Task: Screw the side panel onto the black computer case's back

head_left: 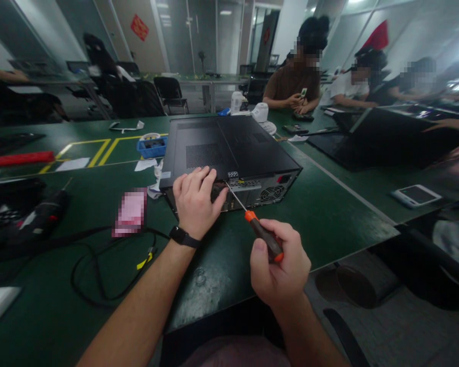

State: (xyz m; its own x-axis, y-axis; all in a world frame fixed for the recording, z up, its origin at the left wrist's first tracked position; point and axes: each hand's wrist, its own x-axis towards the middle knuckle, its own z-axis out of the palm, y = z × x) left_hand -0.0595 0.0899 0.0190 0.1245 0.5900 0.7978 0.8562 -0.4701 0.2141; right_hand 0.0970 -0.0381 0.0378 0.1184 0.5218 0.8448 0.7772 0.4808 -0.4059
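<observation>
A black desktop computer case [229, 148] lies on its side on the green table [329, 219], its rear panel with a fan grille facing me. My left hand [195, 201] rests on the case's near top edge, fingers curled over it and holding it. My right hand [281, 265] is closed around the orange and black handle of a screwdriver [258, 229]. The thin shaft points up and left, and its tip touches the top of the rear panel beside my left fingers. A black watch sits on my left wrist.
A black cable [99, 270] loops on the table at the left, next to a pink blurred patch and a black power tool [42, 219]. A blue parts tray [152, 146] stands behind the case. A white tablet [416, 195] lies right. Other people sit at the far side.
</observation>
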